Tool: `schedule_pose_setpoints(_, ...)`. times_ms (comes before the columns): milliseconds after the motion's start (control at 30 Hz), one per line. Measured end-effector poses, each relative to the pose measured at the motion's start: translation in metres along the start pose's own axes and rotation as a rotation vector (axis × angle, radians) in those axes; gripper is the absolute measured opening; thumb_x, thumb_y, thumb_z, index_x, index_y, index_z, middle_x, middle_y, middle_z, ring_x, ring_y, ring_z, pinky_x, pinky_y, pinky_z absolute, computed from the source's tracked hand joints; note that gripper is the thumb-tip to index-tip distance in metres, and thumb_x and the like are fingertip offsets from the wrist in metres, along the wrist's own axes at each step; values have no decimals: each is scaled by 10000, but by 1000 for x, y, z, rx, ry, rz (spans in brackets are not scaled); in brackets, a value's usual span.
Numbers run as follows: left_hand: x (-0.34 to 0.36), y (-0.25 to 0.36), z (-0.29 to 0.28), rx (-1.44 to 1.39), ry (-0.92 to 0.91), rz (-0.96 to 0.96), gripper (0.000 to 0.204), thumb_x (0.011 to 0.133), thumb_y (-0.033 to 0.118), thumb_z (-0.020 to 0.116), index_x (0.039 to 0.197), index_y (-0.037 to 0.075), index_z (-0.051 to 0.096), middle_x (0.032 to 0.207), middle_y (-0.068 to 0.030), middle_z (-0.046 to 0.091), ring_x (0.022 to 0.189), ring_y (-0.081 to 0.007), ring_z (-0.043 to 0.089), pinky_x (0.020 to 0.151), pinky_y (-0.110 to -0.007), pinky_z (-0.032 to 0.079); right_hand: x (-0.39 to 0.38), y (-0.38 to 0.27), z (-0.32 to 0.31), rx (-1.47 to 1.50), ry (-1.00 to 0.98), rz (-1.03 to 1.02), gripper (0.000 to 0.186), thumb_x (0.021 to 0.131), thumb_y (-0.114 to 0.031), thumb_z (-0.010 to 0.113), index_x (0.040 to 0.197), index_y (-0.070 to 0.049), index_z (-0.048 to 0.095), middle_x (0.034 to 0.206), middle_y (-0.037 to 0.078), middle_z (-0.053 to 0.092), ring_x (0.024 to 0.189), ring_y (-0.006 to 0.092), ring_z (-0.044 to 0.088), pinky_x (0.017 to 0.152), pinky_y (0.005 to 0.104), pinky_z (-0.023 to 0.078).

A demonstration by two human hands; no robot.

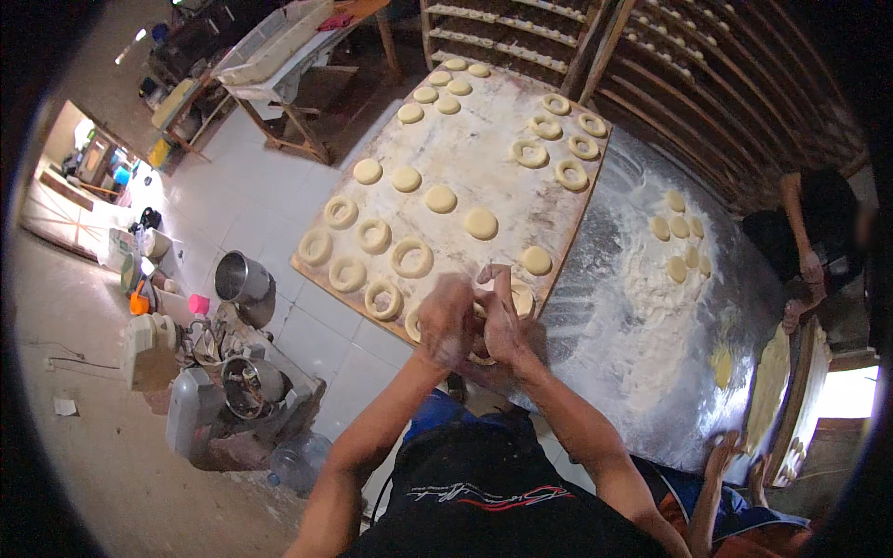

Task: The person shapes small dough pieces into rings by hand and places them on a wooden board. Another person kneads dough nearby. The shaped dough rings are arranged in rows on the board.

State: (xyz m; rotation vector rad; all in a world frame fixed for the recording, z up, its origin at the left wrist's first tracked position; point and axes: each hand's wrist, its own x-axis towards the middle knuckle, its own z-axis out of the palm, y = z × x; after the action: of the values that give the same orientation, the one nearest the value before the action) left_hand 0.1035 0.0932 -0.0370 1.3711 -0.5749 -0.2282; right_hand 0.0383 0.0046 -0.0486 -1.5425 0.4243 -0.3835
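Observation:
Both my hands are close together over the near edge of a floured wooden board [446,153]. My left hand [446,321] is smeared by motion, so its fingers do not show clearly. My right hand [503,321] is curled beside it, its index finger bent; pale dough shows in part between and below the hands, but what they grip is hidden. Around them lie pale dough rings [411,272], several at the left corner and more at the far right. Flat round dough discs [481,223] run across the middle and up to the far left corner.
A floured metal table [595,325] adjoins on the right, bearing small dough discs [677,270]. Two people are by it, one person's arm [802,223] at far right, another's hand [724,451] lower right. Racks [707,102] stand behind. Left: pots [244,277], jugs [149,349].

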Motion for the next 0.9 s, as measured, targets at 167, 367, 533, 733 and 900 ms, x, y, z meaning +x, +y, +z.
schedule_pose_setpoints(167, 63, -19, -14, 562, -132, 156, 416, 929, 74, 486, 1341, 50, 433, 1076, -237, 556, 947, -387, 572, 795, -418, 469, 42, -7, -6, -514, 119, -54, 441, 879, -118, 522, 1275, -46, 343, 1071, 200, 555, 988, 326, 577, 851, 420, 457)
schedule_pose_setpoints(367, 137, -23, -30, 821, -115, 220, 312, 887, 196, 563, 1162, 49, 545, 1061, -202, 541, 933, -361, 542, 814, -458, 430, 45, -21, -97, -976, 471, 202, 456, 899, -235, 513, 1280, -30, 368, 857, 235, 655, 805, 410, 631, 736, 517, 490)
schedule_pose_setpoints(533, 136, -47, 0, 1238, -393, 281, 376, 845, 371, 588, 1027, 42, 577, 1020, -201, 533, 966, -331, 499, 856, -424, 385, 46, -20, -111, -1178, 169, 159, 368, 907, -272, 497, 1151, 1, 464, 934, 261, 619, 864, 445, 601, 792, 526, 479)
schedule_pose_setpoints(733, 146, -49, 24, 1287, -669, 10, 281, 714, 277, 672, 783, 19, 583, 735, -203, 612, 719, -397, 608, 658, -480, 454, 38, -27, -104, -677, -112, 118, 361, 827, -243, 628, 1082, -19, 505, 1043, 232, 582, 988, 389, 588, 836, 451, 461)
schedule_pose_setpoints(900, 83, -24, 112, 387, -653, -101, 230, 725, 106, 729, 900, 30, 601, 802, -95, 644, 761, -173, 627, 678, -298, 479, -68, -18, -149, -352, 341, 175, 432, 786, -226, 686, 1127, -55, 485, 946, 175, 636, 888, 340, 632, 769, 450, 477)
